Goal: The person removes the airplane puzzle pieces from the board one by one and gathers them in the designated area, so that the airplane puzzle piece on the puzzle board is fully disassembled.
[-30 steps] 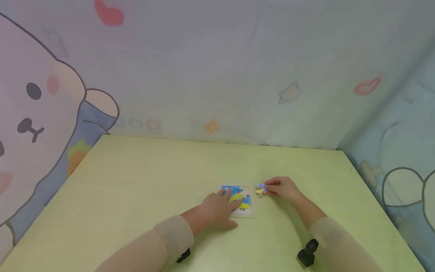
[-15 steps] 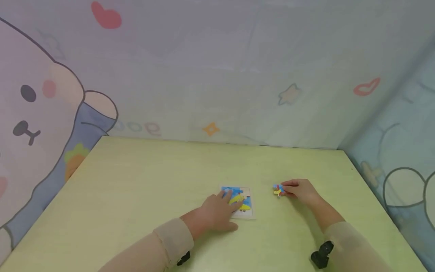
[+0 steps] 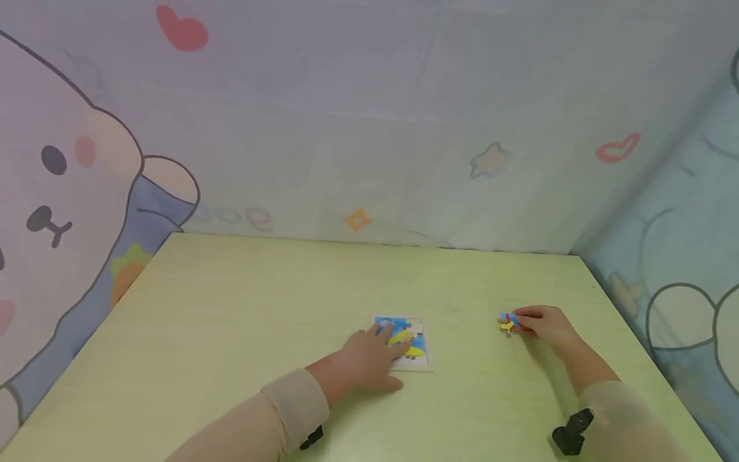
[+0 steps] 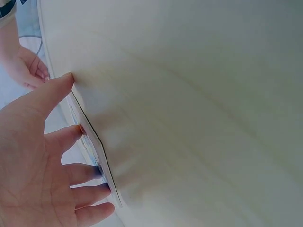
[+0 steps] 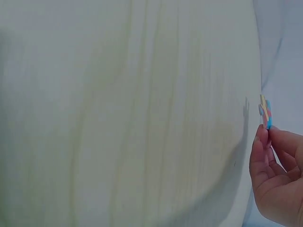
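Observation:
A small square jigsaw puzzle board [image 3: 427, 369] with a blue, white and yellow picture lies on the table. My left hand [image 3: 368, 360] rests on its left part with fingers spread, covering some of the picture. An upper right spot of the board shows pale, bare wood. In the left wrist view the fingertips touch the thin board [image 4: 100, 151] from above. My right hand [image 3: 547, 326] pinches a jigsaw piece [image 3: 508, 323] coloured blue, red and yellow, well to the right of the board. The right wrist view shows this piece [image 5: 266, 113] between thumb and fingers, raised off the tabletop.
The pale yellow table [image 3: 260, 289] reaches back to a cloth wall [image 3: 369, 128] printed with hearts and stars. A cartoon bear [image 3: 69, 192] is printed at the left. Black wrist cameras [image 3: 571, 433] sit at the sleeves.
My right hand has moved to the right, away from the board, carrying the jigsaw piece. The left hand has stayed on the board.

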The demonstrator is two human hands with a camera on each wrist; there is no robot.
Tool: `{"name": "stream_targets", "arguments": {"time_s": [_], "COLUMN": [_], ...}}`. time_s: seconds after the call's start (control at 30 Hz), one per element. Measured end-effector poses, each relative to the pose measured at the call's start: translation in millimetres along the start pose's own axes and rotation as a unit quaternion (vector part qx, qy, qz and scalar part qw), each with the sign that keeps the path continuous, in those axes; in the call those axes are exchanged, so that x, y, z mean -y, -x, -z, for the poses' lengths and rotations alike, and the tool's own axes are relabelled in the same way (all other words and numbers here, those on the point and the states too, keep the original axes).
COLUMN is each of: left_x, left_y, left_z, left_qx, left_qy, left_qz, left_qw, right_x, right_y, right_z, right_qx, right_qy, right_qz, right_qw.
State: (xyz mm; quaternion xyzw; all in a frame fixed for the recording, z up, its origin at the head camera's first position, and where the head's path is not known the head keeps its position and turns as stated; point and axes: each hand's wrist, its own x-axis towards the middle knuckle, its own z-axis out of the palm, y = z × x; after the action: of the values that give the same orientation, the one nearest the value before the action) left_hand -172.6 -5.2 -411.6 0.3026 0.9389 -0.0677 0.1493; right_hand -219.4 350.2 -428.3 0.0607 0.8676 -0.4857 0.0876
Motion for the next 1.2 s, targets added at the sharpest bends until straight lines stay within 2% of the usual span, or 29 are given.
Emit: {"name": "stream_targets", "arguments": {"time_s": [0.2,0.43,0.67,0.83,0.97,1.2], "left_x": [-0.4,-1.0,0.0,-0.7,-0.5,0.8], "left_y": [-0.3,-1.4,-1.1,-1.5,-3.1,-3.8], "left_z": [-0.8,-2.4,-3.3,-0.9,-0.5,-3.5], "left_qx": [0.002,0.001,-0.001,0.001,0.003,0.007], "left_qy": [-0.002,0.002,0.006,0.007,0.006,0.017], "left_qz": [-0.002,-0.004,-0.001,0.001,0.004,0.004], "left_qw": [1.0,1.0,1.0,1.0,1.0,0.9998], "right_x": [-14,-27,-34,-37,-39,-41], "right_y": [3.1,4.8,6.5,9.6,8.5,6.6], "right_z": [19,32,37,43,47,45], "right_qx": [-0.017,-0.038,-0.052,-0.054,-0.07,-0.089], "right_qy": [-0.011,0.035,0.054,0.107,0.139,0.19], "right_qz": [-0.01,-0.025,-0.023,-0.005,0.002,0.008], "right_qw": [0.9997,0.9984,0.9969,0.9928,0.9878,0.9777]}}
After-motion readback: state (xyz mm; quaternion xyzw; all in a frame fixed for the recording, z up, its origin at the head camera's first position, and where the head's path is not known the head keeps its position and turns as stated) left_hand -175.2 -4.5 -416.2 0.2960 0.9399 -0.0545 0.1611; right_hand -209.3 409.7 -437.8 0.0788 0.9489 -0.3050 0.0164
